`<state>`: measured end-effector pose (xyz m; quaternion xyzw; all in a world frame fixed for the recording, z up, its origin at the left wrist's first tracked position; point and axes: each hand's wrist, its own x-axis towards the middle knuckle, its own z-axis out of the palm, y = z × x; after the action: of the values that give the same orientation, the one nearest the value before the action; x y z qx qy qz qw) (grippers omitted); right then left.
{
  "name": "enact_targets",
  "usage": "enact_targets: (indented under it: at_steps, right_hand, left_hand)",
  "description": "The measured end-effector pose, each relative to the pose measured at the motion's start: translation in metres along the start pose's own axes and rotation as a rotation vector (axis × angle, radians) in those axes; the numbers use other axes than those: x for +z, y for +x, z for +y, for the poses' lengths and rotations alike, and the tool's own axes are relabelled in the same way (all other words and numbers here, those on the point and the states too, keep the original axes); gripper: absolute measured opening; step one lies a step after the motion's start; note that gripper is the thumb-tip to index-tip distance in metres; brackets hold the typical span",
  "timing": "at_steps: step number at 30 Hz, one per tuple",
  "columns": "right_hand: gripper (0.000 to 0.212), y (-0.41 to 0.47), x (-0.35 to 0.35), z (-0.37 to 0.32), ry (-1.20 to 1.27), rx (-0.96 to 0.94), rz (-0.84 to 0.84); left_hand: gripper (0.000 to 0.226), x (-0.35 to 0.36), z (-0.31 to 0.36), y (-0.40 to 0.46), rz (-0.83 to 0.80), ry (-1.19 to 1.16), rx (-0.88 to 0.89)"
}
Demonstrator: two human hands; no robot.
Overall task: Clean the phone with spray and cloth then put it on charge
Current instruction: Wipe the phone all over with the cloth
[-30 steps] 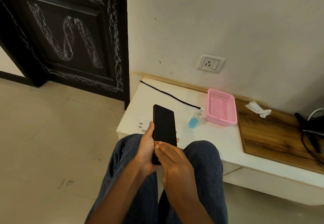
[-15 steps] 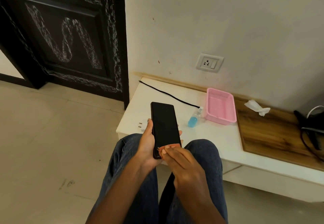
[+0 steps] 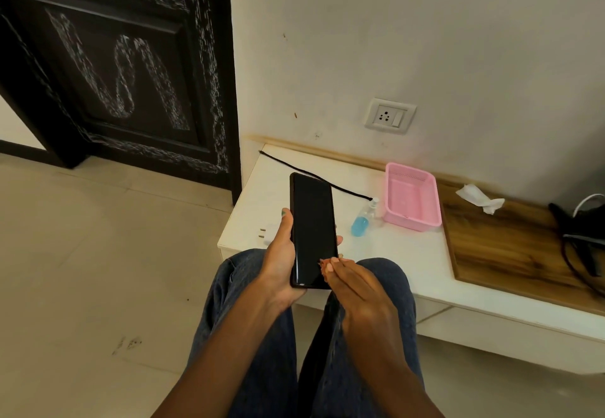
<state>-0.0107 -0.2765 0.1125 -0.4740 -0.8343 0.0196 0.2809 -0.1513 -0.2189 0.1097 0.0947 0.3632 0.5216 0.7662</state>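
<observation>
- Over the person's knees, the left hand (image 3: 283, 254) grips the phone (image 3: 312, 231) by its long edges, thumb on the left side, fingertips curling round the right, dark screen facing up.
- The right hand (image 3: 355, 283) presses straight, close-set fingers on the screen's lower right corner, with a small orange cloth (image 3: 324, 267) under their tips.
- Judged step: wiping the screen; charging is not yet begun.
- On the white shelf (image 3: 393, 254) lie the spray bottle (image 3: 363, 219), a black cable (image 3: 314, 177) and a white plug (image 3: 266, 234), near the wall socket (image 3: 389, 115).
- Next call: finish wiping, then free the right hand for plug and cable.
</observation>
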Motion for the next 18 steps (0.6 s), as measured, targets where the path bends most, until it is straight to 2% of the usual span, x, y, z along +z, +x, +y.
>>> enact_targets:
  at_steps: [3, 11, 18]
  right_hand:
    - [0.037, 0.012, 0.002, 0.001, 0.014, 0.026, 0.038]
    - [0.050, 0.040, 0.004, 0.005, 0.076, 0.072, 0.011]
    - [0.048, 0.078, -0.002, 0.013, 0.111, 0.128, 0.011]
  left_hand:
    - [0.071, 0.001, 0.001, 0.001, -0.005, 0.033, -0.004]
    - [0.061, 0.002, 0.000, -0.004, -0.037, 0.065, 0.012]
    - [0.053, 0.006, 0.001, -0.009, -0.030, 0.096, 0.012]
